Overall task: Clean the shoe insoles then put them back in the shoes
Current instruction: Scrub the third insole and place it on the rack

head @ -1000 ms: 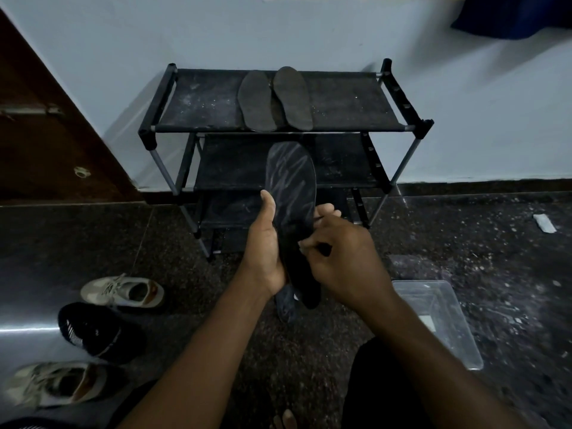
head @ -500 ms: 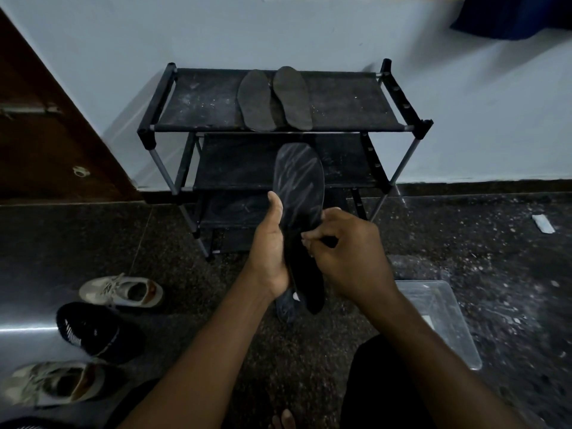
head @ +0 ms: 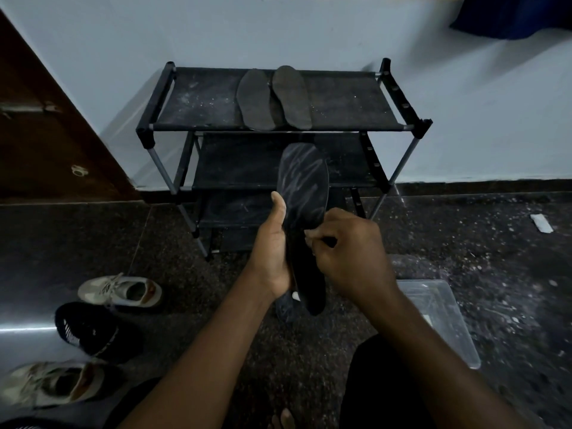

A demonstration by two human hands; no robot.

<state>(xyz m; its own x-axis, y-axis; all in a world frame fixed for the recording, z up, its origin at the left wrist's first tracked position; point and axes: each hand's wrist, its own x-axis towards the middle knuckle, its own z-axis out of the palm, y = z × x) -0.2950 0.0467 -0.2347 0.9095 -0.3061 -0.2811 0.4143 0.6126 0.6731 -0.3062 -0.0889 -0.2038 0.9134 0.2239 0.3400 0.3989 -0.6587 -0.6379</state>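
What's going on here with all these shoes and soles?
A person is cleaning shoe insoles. Their left hand holds a dark, streaked insole upright while the right hand pinches its edge. Two grey insoles lie side by side atop the black shoe rack. Two beige sneakers and a black sneaker sit on the floor nearby.

We've got a dark insole (head: pixel 305 187) upright, toe up, smeared pale. Two grey insoles (head: pixel 257 100) lie side by side on the top shelf (head: pixel 198 100); two pale sneakers (head: pixel 120 292) and a black shoe (head: pixel 86 329) on the floor (head: pixel 464 243).
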